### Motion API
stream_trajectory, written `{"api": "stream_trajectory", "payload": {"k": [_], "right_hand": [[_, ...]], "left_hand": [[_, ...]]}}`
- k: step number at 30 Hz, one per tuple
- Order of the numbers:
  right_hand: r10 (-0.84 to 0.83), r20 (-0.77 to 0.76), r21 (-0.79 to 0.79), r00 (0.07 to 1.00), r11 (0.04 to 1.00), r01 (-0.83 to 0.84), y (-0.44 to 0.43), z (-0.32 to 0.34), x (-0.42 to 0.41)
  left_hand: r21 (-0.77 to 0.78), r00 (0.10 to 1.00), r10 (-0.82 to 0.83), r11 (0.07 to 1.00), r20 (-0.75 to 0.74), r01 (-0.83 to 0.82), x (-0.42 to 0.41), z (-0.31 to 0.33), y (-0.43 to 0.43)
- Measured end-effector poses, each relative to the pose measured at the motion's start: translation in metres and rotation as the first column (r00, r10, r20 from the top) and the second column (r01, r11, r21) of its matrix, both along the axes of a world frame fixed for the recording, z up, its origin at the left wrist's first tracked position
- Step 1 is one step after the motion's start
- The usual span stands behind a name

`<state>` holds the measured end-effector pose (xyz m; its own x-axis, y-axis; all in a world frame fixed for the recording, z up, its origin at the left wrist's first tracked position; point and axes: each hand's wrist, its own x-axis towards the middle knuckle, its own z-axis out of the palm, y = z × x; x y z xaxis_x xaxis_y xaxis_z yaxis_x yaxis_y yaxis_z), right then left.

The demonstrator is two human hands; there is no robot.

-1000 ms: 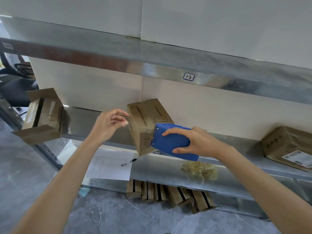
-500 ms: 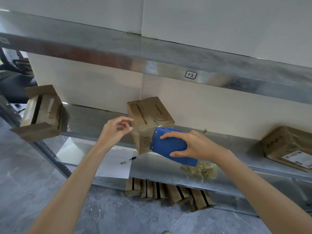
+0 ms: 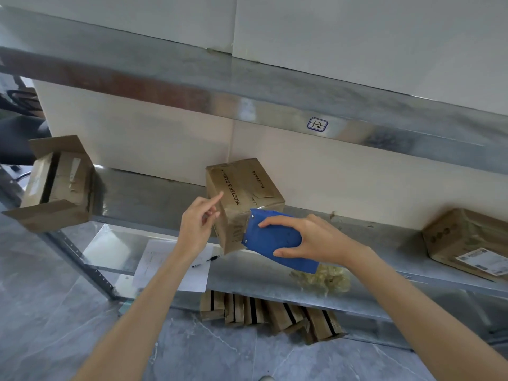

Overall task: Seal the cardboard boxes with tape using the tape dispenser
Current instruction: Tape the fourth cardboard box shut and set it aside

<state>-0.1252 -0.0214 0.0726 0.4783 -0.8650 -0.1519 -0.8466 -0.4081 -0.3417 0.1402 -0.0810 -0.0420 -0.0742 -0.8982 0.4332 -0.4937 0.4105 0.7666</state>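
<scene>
Blue plastic tape dispenser (image 3: 272, 240), gripped by right hand (image 3: 316, 240), touches brown cardboard box (image 3: 244, 193); left hand (image 3: 198, 229) beside box, fingers loose, empty.

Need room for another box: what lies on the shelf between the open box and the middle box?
Nothing: the head view shows bare shelf between the open box and the middle box.

Steel shelf (image 3: 154, 198); three cardboard boxes (image 3: 244, 188)

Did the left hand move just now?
Yes. Against the box, the left hand went down and right, and its pointing finger now lies over the box's front.
</scene>
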Motion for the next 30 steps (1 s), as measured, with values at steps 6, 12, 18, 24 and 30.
{"api": "stream_trajectory", "payload": {"k": [6, 12, 18, 24, 30], "right_hand": [[0.007, -0.034, -0.012, 0.999, 1.0, -0.008, 0.0, 0.005, 0.004], [0.01, -0.038, -0.024, 0.999, 1.0, -0.011, -0.002, 0.003, 0.006], [0.011, -0.038, -0.034, 0.999, 0.999, -0.012, -0.008, -0.003, 0.005], [0.007, -0.042, -0.039, 0.999, 0.999, -0.009, -0.011, -0.009, 0.005], [0.012, -0.048, -0.024, 0.999, 1.0, -0.013, -0.015, -0.01, 0.006]], "left_hand": [[-0.052, 1.0, 0.025, 0.998, 0.01, -0.025, -0.003, -0.014, 0.0], [-0.129, 0.991, 0.091, 0.988, 0.094, -0.079, -0.004, -0.008, -0.01], [-0.198, 0.986, 0.165, 0.968, 0.031, -0.155, -0.017, -0.017, -0.017], [-0.224, 0.992, 0.126, 0.967, 0.003, -0.122, -0.017, -0.026, -0.017], [-0.184, 0.992, 0.005, 0.983, 0.128, 0.019, -0.003, -0.03, -0.017]]}}
